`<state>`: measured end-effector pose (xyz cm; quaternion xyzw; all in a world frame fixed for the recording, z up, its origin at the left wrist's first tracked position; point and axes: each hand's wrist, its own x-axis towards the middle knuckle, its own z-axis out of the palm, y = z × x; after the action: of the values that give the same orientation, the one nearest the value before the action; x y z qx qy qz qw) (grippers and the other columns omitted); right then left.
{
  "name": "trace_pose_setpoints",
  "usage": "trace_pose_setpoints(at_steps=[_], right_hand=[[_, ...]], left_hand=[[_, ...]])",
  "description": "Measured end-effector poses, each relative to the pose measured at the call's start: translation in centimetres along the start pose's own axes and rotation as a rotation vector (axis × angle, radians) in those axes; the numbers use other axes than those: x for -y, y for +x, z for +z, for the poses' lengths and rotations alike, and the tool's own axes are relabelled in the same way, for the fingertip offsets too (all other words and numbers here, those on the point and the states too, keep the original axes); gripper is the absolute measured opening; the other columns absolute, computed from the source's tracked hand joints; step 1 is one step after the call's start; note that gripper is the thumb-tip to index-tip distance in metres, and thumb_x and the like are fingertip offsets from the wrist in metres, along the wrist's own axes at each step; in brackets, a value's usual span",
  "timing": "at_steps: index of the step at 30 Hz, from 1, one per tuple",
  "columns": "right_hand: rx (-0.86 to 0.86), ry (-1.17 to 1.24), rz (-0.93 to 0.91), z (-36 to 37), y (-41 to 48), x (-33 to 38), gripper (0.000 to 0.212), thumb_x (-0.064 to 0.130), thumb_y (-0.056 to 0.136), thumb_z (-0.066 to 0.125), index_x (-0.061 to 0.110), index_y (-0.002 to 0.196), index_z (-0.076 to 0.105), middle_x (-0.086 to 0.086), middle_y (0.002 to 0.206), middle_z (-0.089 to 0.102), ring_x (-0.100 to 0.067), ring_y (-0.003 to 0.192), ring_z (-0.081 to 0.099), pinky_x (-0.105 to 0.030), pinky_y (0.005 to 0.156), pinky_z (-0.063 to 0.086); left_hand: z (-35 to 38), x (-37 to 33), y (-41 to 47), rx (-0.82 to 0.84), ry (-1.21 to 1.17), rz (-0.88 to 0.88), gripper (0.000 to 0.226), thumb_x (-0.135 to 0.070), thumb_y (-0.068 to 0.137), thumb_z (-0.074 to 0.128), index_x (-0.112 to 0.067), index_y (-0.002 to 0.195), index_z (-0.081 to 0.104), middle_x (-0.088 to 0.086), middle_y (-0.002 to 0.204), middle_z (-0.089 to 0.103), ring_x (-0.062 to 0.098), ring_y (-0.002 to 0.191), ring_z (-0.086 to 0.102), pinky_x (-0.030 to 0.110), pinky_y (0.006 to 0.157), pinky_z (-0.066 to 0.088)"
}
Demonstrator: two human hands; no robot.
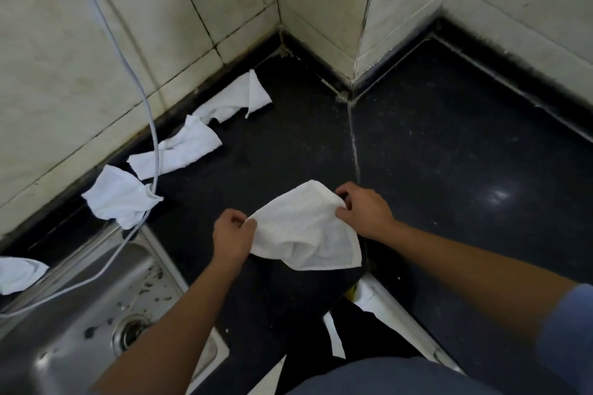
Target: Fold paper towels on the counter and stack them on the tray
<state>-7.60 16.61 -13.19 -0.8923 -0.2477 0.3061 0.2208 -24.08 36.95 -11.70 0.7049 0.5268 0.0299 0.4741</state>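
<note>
Your left hand (232,236) and right hand (364,213) each pinch a corner of the white towel (305,231), apparently lifted just above the dark counter (449,138).

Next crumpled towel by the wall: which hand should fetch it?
Left, probably. The left hand pinches the held towel on the side nearer the nearest crumpled towel by the wall; the right hand grips the far corner.
</note>
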Motion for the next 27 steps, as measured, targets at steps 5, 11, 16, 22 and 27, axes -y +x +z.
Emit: trace_pose_setpoints(at_steps=[5, 11, 16, 22, 27], right_hand=[[-0.064, -0.005, 0.009, -2.0, 0.7, -1.0, 0.041, 0.027, 0.086, 0.060, 0.022, 0.126, 0.051, 0.002, 0.096, 0.064, -0.017, 0.083, 0.060, -0.031, 0.069, 0.049], [-0.067, -0.136, 0.084, -0.9, 1.0, -2.9, 0.042, 0.029, 0.091, 0.054, 0.022, 0.131, 0.044, -0.004, 0.108, 0.064, -0.022, 0.089, 0.061, -0.029, 0.068, 0.043], [-0.175, -0.205, -0.031, -1.2, -0.1, -2.9, 0.043, 0.031, 0.092, 0.052, 0.025, 0.134, 0.045, 0.001, 0.125, 0.048, -0.017, 0.109, 0.050, -0.033, 0.077, 0.047], [-0.007, -0.388, -0.211, 0.3, 1.6, -0.4, 0.042, 0.025, 0.096, 0.045, 0.017, 0.138, 0.046, -0.006, 0.150, 0.030, -0.025, 0.134, 0.029, -0.038, 0.100, 0.041], [0.082, -0.428, -0.310, 2.6, 0.2, 0.4, 0.038, 0.030, 0.095, 0.046, 0.021, 0.132, 0.054, -0.004, 0.155, 0.026, -0.024, 0.142, 0.020, -0.045, 0.109, 0.032]], left_hand=[[0.0, -3.2, 3.1, 0.011, -0.063, 0.073, 0.020, -0.004, 0.083, 0.064, -0.008, 0.102, 0.060, 0.006, 0.089, 0.061, 0.016, 0.077, 0.056, 0.024, 0.064, 0.045], [3.2, -4.9, 4.5, 0.090, -0.128, -0.083, 0.061, -0.025, 0.080, 0.075, -0.018, 0.131, 0.042, 0.004, 0.099, 0.062, 0.021, 0.094, 0.063, 0.044, 0.089, 0.052], [4.0, -1.2, -0.2, 0.145, 0.306, 0.036, 0.065, -0.020, 0.078, 0.075, -0.017, 0.132, 0.038, 0.001, 0.087, 0.058, 0.021, 0.086, 0.060, 0.037, 0.077, 0.052], [4.4, 2.6, -2.9, 0.124, 0.420, 0.050, 0.037, -0.006, 0.079, 0.062, -0.016, 0.107, 0.040, 0.010, 0.085, 0.057, 0.024, 0.069, 0.059, 0.039, 0.059, 0.055], [2.3, 4.9, -4.8, 0.118, 0.650, 0.110, 0.033, -0.021, 0.079, 0.065, -0.020, 0.103, 0.042, 0.003, 0.099, 0.052, 0.019, 0.083, 0.055, 0.036, 0.065, 0.052]])
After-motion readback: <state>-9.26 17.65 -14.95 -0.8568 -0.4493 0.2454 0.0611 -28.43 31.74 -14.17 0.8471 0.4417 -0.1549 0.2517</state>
